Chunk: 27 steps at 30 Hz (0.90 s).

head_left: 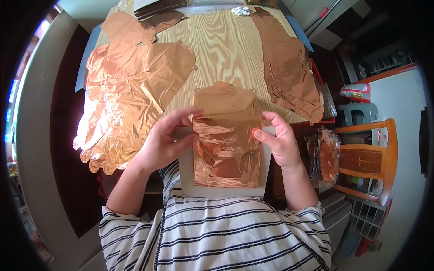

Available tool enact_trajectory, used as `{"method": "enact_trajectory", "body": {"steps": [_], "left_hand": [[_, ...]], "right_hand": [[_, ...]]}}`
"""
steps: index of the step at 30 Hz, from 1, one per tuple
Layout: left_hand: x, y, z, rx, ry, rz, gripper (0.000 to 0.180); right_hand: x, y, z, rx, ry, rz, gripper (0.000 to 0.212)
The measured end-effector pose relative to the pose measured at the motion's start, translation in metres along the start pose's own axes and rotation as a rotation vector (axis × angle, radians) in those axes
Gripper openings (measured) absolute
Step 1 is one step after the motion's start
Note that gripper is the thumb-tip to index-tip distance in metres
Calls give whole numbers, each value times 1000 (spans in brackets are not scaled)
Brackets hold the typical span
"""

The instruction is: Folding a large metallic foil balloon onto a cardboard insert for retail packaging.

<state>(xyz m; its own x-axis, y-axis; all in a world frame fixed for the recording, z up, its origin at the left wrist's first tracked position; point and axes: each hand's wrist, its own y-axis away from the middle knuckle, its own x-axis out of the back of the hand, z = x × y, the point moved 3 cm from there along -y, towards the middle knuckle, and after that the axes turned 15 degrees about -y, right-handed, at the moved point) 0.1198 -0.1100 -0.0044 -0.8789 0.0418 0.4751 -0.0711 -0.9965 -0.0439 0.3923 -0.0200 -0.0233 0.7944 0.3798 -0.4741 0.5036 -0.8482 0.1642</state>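
A copper-coloured foil balloon (226,156), flat and folded into a rectangle, lies over a pale grey board (186,180) in front of my body. Its upper part rests on the table's near edge. At its left side, my left hand (163,137) has its thumb and index finger apart, both by the foil. My right hand (281,137) pinches the foil's right edge, the thumb on top, where a small bit shines bright orange. The undersides of both hands are hidden.
On the wood-grain table (217,49), a large crinkled foil sheet (131,99) spreads at left and a long folded one (289,63) at right. A crumpled white scrap (243,11) lies at the far edge. Right of me stand a wooden chair (389,158) and a clear bag (326,156).
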Motion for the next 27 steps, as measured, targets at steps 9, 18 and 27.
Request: {"method": "enact_trajectory", "body": {"steps": [9, 18, 27], "left_hand": [[9, 7, 25, 6, -129, -18, 42], [13, 14, 32, 123, -261, -98, 21], [18, 19, 43, 98, -183, -120, 12]], "right_hand": [[-4, 16, -11, 292, 310, -168, 44], [-10, 22, -34, 77, 518, -155, 20], [-17, 25, -48, -47, 531, -168, 9]]}}
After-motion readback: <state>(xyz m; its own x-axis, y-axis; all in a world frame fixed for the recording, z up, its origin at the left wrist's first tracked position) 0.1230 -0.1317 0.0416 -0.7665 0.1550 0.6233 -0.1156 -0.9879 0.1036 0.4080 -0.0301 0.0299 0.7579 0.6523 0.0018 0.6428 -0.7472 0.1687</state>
